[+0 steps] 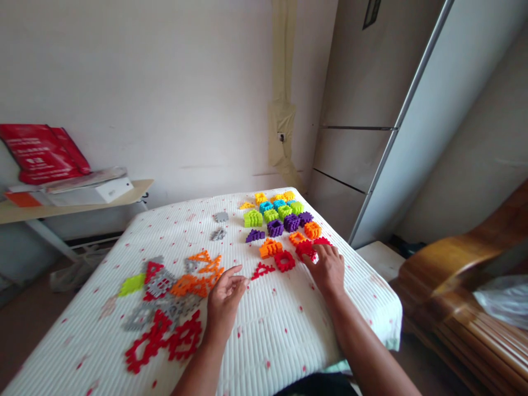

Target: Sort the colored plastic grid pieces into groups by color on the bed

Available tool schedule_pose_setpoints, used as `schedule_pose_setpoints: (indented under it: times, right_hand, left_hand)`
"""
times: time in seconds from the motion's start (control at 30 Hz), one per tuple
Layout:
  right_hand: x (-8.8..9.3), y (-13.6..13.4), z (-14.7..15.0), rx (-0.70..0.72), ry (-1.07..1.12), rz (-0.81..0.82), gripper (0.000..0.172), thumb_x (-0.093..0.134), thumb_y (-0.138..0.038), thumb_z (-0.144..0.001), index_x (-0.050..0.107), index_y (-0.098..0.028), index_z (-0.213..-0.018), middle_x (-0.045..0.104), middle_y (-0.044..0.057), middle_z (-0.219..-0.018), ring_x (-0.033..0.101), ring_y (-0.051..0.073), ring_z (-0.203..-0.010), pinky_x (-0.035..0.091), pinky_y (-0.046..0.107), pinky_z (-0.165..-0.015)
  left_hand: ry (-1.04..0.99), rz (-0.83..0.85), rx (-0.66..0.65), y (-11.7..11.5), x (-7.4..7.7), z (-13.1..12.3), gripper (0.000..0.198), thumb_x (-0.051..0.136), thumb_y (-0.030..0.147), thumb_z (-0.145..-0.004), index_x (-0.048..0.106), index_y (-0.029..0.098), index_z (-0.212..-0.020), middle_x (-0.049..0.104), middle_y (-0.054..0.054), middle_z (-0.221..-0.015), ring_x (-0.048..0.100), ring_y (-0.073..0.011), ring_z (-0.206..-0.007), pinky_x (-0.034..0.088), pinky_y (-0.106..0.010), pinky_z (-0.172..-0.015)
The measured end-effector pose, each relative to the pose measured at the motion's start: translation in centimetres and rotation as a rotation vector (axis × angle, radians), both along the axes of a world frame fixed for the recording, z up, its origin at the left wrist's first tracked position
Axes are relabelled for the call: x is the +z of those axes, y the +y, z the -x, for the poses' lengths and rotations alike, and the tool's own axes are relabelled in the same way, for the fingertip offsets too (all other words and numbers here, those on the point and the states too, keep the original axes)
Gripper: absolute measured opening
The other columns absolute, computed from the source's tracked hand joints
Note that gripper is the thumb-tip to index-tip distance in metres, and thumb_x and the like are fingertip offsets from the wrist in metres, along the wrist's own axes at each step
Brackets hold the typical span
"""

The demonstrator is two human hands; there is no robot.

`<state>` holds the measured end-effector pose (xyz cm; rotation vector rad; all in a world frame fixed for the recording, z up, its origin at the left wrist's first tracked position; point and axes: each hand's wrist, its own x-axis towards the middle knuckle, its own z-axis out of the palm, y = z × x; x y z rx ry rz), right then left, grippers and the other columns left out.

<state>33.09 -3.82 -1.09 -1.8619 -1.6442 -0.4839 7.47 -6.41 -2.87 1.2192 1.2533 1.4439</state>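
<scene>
My left hand point(224, 297) hovers above the white cloth-covered table point(280, 330), its fingers loosely curled and empty, beside a loose heap of orange, grey and red interlocking plastic pieces point(181, 286). A single red triangle piece point(262, 270) lies just to its right. My right hand point(328, 265) rests palm down with its fingers on a red stack point(306, 248) at the near end of the sorted stacks point(280, 217), grouped by colour: yellow, blue, green, purple, orange, red. A red ring-shaped stack point(284, 260) sits between my hands.
A lime-green piece point(132, 284) and large red pieces point(163, 338) lie at the table's left. A low shelf point(74, 206) with a red bag and papers stands at the left wall. A wooden chair point(466, 286) is on the right, with a grey cabinet point(371, 137) behind it.
</scene>
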Motion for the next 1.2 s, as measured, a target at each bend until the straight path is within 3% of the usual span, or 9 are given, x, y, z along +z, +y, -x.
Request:
schedule_pose_setpoints:
  times: [0.63, 0.8, 0.87, 0.97, 1.07, 1.13, 1.2]
  right_hand:
    - [0.6, -0.4, 0.6, -0.051, -0.018, 0.169, 0.028, 0.055, -0.042, -0.083, 0.063, -0.019, -0.096, 0.063, 0.009, -0.099, 0.053, 0.023, -0.09, 0.033, 0.031, -0.068]
    - [0.0, -0.2, 0.2, 0.015, -0.037, -0.055, 0.034, 0.056, -0.046, -0.082, 0.063, -0.018, -0.099, 0.058, 0.013, -0.113, 0.052, 0.028, -0.097, 0.038, 0.037, -0.073]
    - [-0.2, 0.0, 0.1, 0.151, -0.027, -0.213, 0.031, 0.055, -0.043, -0.083, 0.063, -0.017, -0.096, 0.06, 0.013, -0.11, 0.053, 0.027, -0.096, 0.04, 0.039, -0.077]
    - [-0.5, 0.0, 0.4, 0.435, -0.024, -0.365, 0.019, 0.056, -0.034, -0.084, 0.063, -0.018, -0.092, 0.064, 0.011, -0.099, 0.058, 0.022, -0.088, 0.045, 0.034, -0.078]
    - [-0.6, -0.4, 1.2, 0.637, -0.051, -0.357, 0.012, 0.054, -0.027, -0.086, 0.063, -0.02, -0.091, 0.066, 0.008, -0.094, 0.062, 0.017, -0.081, 0.049, 0.028, -0.072]
    - [-0.5, -0.7, 1.9, 0.72, -0.061, -0.333, 0.012, 0.052, -0.025, -0.087, 0.063, -0.02, -0.089, 0.067, 0.007, -0.091, 0.064, 0.016, -0.078, 0.05, 0.026, -0.07]
    - [-0.3, -0.9, 2.5, 0.766, -0.053, -0.327, 0.014, 0.051, -0.024, -0.087, 0.064, -0.02, -0.088, 0.067, 0.007, -0.088, 0.065, 0.015, -0.077, 0.051, 0.025, -0.07]
  left_hand:
    - [-0.054, 0.012, 0.027, -0.3, 0.8, -0.3, 0.045, 0.069, 0.037, -0.064, 0.06, 0.015, -0.102, 0.065, -0.002, -0.072, 0.061, -0.0143, -0.067, 0.047, -0.025, -0.066]
    - [-0.023, -0.025, 0.026, -0.6, 0.9, -0.2, 0.043, 0.07, 0.034, -0.064, 0.061, 0.015, -0.102, 0.067, -0.005, -0.078, 0.062, -0.0158, -0.072, 0.047, -0.025, -0.066]
    - [0.06, -0.075, 0.068, -0.6, 0.9, 0.3, 0.035, 0.066, 0.033, -0.067, 0.064, 0.015, -0.097, 0.067, -0.006, -0.079, 0.062, -0.0163, -0.074, 0.047, -0.026, -0.068]
    - [0.266, -0.16, 0.197, -0.5, 1.5, 2.6, 0.022, 0.058, 0.03, -0.074, 0.067, 0.017, -0.088, 0.069, -0.006, -0.082, 0.062, -0.0172, -0.076, 0.047, -0.028, -0.072]
    - [0.535, -0.147, 0.407, 0.3, 2.8, 7.4, 0.021, 0.051, 0.027, -0.078, 0.068, 0.019, -0.087, 0.07, -0.006, -0.086, 0.062, -0.0187, -0.081, 0.047, -0.029, -0.076]
    - [0.79, 0.013, 0.555, 1.3, 3.8, 11.4, 0.025, 0.047, 0.026, -0.079, 0.068, 0.019, -0.091, 0.07, -0.006, -0.094, 0.062, -0.0187, -0.087, 0.045, -0.029, -0.081]
    - [0.976, 0.22, 0.596, 2.4, 4.4, 15.2, 0.029, 0.045, 0.028, -0.081, 0.067, 0.019, -0.097, 0.07, -0.007, -0.099, 0.063, -0.0192, -0.089, 0.045, -0.028, -0.078]
